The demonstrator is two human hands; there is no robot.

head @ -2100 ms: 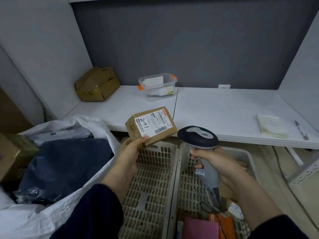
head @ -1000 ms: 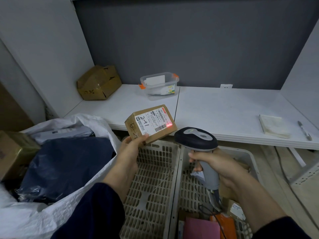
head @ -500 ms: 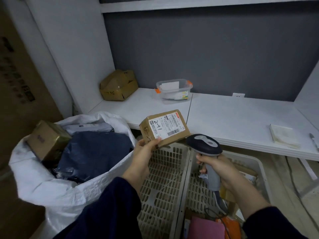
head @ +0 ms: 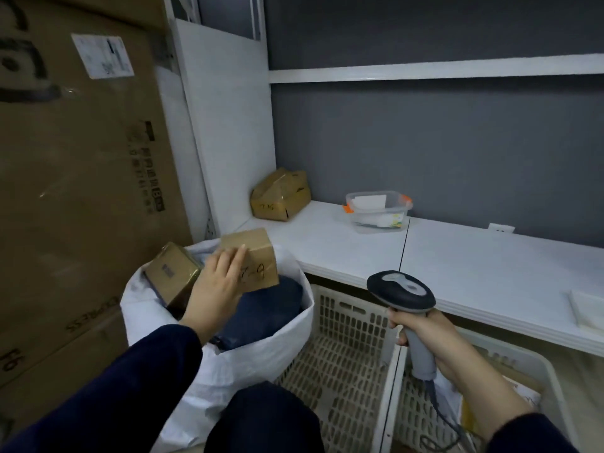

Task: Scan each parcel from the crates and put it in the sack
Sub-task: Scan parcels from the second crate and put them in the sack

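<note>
My left hand [head: 217, 289] holds a small brown cardboard parcel [head: 256, 259] over the open mouth of the white woven sack [head: 261, 351] at lower left. Handwriting shows on the parcel's side. Inside the sack lie a dark blue bag [head: 271, 308] and another brown box [head: 171, 273]. My right hand [head: 425, 331] grips the grey handle of a barcode scanner [head: 400, 294], held above two cream slotted crates [head: 346, 361]. The right crate [head: 510, 361] has parcels in it, mostly hidden by my arm.
A white shelf [head: 457, 256] runs along the grey wall, bearing a taped brown box [head: 281, 199], a clear plastic tub [head: 377, 212] with orange clips and a white pad [head: 588, 308]. Large cardboard cartons [head: 72, 178] stand at the left, close behind the sack.
After the scanner's red light crossed the label, my left hand swung the parcel left and turned it over above the sack. My view turned left and up. The scanner stayed over the crates.
</note>
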